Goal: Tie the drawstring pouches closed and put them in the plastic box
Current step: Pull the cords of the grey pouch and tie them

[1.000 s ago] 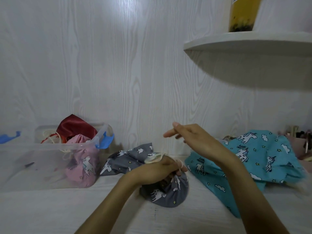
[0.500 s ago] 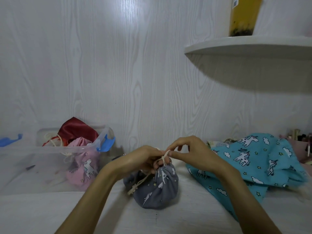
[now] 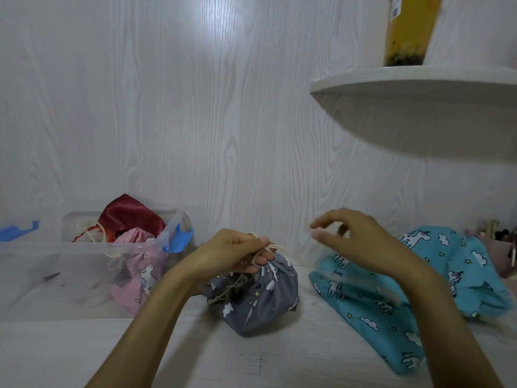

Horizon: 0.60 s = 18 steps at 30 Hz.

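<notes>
the grey pouch (image 3: 260,298), soft cotton with white unicorns, sits round and gathered on the pale wood-grain table (image 3: 279,359). the left hand (image 3: 235,254) grips its puckered neck and the thin beige cord (image 3: 270,247). the right hand (image 3: 355,242) is blurred, fingers loosely curved, holding nothing visible. the clear plastic box (image 3: 84,247) at left holds a pink pouch (image 3: 140,273) and a shiny red pouch (image 3: 128,217).

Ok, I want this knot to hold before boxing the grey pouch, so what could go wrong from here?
1. Only the left hand pinches the cord at the grey pouch neck; the right hand is off it, so the gather may loosen.
2. A cord tail hangs down the pouch's front and could snag.
3. The plastic box already holds a pink pouch and a red pouch, leaving less room.
</notes>
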{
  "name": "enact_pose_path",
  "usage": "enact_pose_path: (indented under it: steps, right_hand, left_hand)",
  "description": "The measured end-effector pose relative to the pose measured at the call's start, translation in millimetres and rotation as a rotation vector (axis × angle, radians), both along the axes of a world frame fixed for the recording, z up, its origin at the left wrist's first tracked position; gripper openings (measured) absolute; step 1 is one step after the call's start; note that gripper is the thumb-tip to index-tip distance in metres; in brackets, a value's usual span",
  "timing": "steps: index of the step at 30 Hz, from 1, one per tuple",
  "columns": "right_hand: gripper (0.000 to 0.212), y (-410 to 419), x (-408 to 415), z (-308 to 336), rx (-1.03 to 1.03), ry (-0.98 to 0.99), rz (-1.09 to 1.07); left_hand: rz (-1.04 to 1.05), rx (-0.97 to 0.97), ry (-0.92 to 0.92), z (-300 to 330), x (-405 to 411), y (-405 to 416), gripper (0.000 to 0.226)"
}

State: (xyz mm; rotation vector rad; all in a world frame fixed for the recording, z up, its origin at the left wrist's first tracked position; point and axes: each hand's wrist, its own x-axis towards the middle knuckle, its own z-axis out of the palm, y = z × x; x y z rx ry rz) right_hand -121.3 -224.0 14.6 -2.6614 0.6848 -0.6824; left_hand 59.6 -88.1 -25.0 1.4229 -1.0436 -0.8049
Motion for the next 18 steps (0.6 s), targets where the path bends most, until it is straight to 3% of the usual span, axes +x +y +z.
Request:
enact_pose_path:
  steps: [4, 10, 14, 18]
  right_hand:
    - [0.046, 17.8, 24.4, -14.2, 0.019, 0.154, 0.102]
    - [0.014, 18.6, 30.2, -15.7, 0.02, -0.024, 0.045]
    - [0.011, 22.9, 23.8, -7.0, 0.169, -0.135, 0.203]
    - [0.015, 26.7, 23.5, -6.4, 0.236, -0.047, 0.321]
  left_hand:
    - [-0.017, 0.007, -0.008, 0.2, -2.7, -1.1, 0.026]
    - [0.001, -0.026, 0.059, 1.2, 0.9, 2.9, 0.023]
    - [0.022, -0.058, 0.194, 3.0, 0.9, 4.5, 0.026]
    - [0.044, -0.039, 0.213, 3.3, 0.6, 6.0, 0.032]
